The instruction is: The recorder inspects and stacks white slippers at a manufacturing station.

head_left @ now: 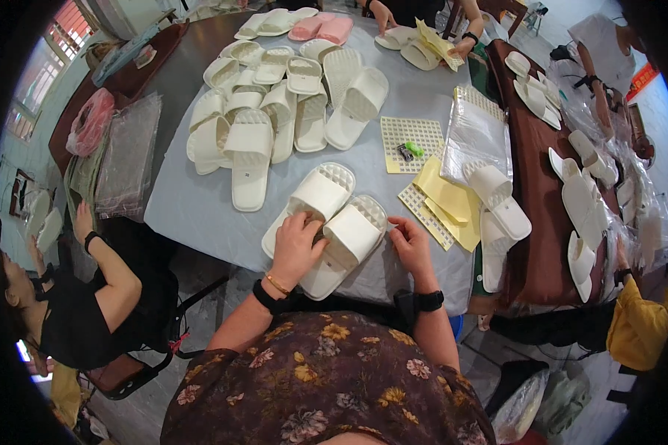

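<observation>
A pair of white slippers lies side by side near the table edge in front of me: the left slipper [321, 191] and the right slipper [353, 236]. Between them, my left hand [297, 248] has its fingers bent over the left slipper's strap opening, and its thumb is by the right slipper. The fingertips are partly hidden there. My right hand [410, 248] is just right of the right slipper, fingers slightly curled and apart, with nothing in it. Sheets of small printed labels [407, 133] and yellow backing paper [447, 211] lie further right.
Many white slippers [251, 141] are heaped at the far left, with a pink pair [321, 28] behind. A silvery plastic bag [479, 133] and more slippers [501, 211] lie on the right. A co-worker's hand [464, 48] handles slippers across the table; another person [74, 297] sits left.
</observation>
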